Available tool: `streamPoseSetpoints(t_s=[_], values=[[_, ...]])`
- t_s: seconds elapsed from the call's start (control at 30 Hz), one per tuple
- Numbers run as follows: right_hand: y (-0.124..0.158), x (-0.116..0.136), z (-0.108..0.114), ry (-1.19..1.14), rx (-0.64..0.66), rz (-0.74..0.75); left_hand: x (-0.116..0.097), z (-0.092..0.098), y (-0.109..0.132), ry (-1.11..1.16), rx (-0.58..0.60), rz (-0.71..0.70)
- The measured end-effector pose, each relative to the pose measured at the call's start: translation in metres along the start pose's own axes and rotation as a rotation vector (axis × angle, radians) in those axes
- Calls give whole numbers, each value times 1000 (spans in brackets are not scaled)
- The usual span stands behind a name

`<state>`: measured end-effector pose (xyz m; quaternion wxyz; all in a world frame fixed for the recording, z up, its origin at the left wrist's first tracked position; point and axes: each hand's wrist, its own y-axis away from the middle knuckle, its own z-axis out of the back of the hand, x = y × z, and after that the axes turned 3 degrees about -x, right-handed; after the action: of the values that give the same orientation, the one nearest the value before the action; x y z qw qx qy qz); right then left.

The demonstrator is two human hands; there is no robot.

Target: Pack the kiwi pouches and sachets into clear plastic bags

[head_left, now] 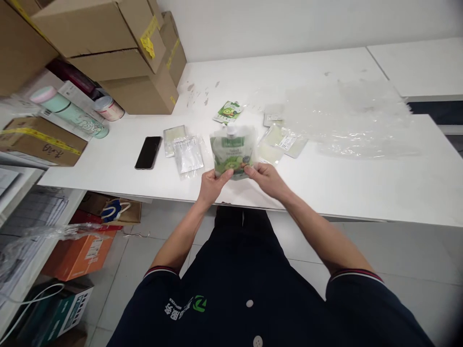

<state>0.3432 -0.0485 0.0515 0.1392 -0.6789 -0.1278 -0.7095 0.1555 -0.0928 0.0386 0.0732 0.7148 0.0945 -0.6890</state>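
Observation:
A green and white spouted pouch (232,148), wrapped in a clear plastic bag, stands near the front edge of the white table (361,183). My left hand (211,183) pinches its lower left corner. My right hand (265,177) pinches its lower right corner. Both hands are closed on the pouch. Just left of it lies a clear bag with silvery packets (188,155). A second small green pouch (227,111) lies further back.
A black phone (148,152) lies left of the packets. Flat labelled clear bags (285,142) and a large crumpled plastic sheet (361,120) lie to the right. Cardboard boxes (119,53) are stacked at the back left, with a mint bottle (72,113) on a shelf. Boxes stand on the floor at left.

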Motion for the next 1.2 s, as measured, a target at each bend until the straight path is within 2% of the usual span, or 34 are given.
streamPoseSetpoints(t_s=[0.13,0.2,0.27,0.37,0.43,0.5,0.6,0.67,0.73,0.8,0.87,0.93,0.97,1.03,1.07,1.13,1.2], values=[[-1,-30,-42,-48,-171,10,37,13,17,-2,-281,-62],[-9,-39,-59,-23,-266,17,46,20,16,-3,-388,-115],[-19,-43,-70,-10,-320,6,48,28,7,-7,-445,-172],[-39,-46,-81,-28,-340,25,44,46,-7,1,-460,-241],[-51,-49,-89,14,-300,58,40,57,-12,-64,-465,-249],[-62,-53,-99,162,-217,74,38,64,-12,-275,-468,-224],[-73,-57,-120,483,-80,98,41,63,-7,-741,-469,-226],[-74,-57,-132,676,-47,141,47,60,-8,-951,-409,-294],[-71,-54,-134,809,-21,177,53,59,-12,-1040,-294,-369],[-67,-49,-118,829,36,214,57,62,-18,-1076,-210,-424],[-66,-42,-82,764,45,258,56,65,-21,-1118,-203,-447],[-67,-34,-29,734,-96,272,53,67,-22,-1141,-213,-462],[-69,-30,2,768,-227,244,50,66,-22,-1142,-219,-475],[-75,-23,65,928,-524,114,44,60,-21,-1134,-235,-518],[-79,-21,94,1027,-611,35,40,55,-21,-1132,-237,-547],[-89,-20,141,1165,-660,-98,35,41,-23,-1142,-223,-603],[-102,-23,169,1223,-629,-121,32,23,-27,-1160,-178,-651]])
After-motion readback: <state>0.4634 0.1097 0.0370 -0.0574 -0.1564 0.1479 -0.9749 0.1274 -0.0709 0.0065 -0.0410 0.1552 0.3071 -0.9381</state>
